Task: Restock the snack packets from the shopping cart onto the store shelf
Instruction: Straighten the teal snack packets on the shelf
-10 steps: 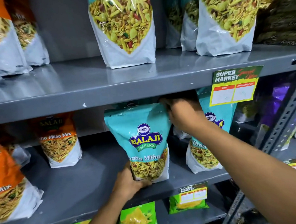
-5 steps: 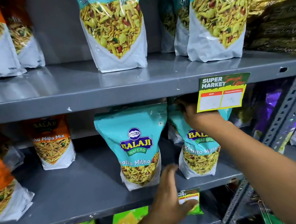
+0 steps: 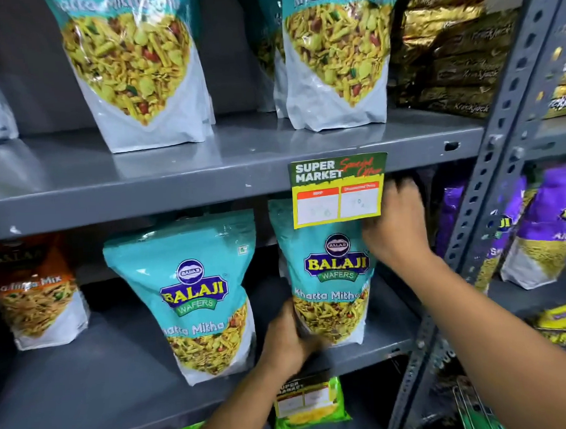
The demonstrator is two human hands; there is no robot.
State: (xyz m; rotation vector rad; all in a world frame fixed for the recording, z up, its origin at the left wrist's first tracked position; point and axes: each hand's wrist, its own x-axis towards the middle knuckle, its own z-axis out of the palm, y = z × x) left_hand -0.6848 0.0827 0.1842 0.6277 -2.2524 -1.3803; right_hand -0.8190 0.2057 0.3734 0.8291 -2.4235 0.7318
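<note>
Two hands are working one teal Balaji packet (image 3: 332, 277), which is standing upright on the middle shelf (image 3: 120, 380). Left hand (image 3: 286, 342) is gripping its lower left corner, fingers curling under the base, blurred there. Right hand (image 3: 395, 228) is pressing against the packet's upper right edge, probably pinching it, partly behind the price tag (image 3: 337, 190) that is hanging off the upper shelf (image 3: 142, 189). Second teal packet (image 3: 197, 297) is sitting just beside it to the left, not touching.

Both hands reach forward, left (image 3: 286, 340) low, right (image 3: 395, 223) higher, fingers curled.
</note>
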